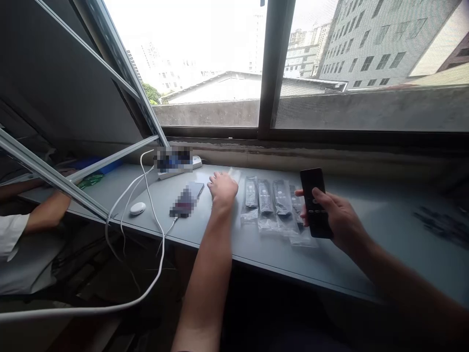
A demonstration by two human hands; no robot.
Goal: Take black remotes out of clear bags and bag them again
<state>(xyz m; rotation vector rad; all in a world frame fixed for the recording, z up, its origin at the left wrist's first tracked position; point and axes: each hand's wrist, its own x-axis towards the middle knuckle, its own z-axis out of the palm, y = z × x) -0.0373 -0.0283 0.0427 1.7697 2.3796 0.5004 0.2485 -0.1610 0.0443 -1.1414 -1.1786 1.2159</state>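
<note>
My right hand point(339, 215) holds a black remote control point(315, 200) upright above the table, its thumb on the buttons. To its left, several dark remotes in clear plastic bags point(266, 198) lie side by side, and the rightmost is partly behind the held one. My left hand point(223, 188) is down on the table left of that row, fingers bent over a clear plastic bag point(235, 174). Most of this bag is hidden under the hand, so its exact grip is hard to see.
A phone point(186, 199) on a white cable and a round white case point(138, 209) lie at left. Behind them sits a white power strip point(179, 170). Loose cables hang over the table edge. Dark items point(441, 225) lie far right. A metal frame point(120, 156) separates another person's arm point(49, 210).
</note>
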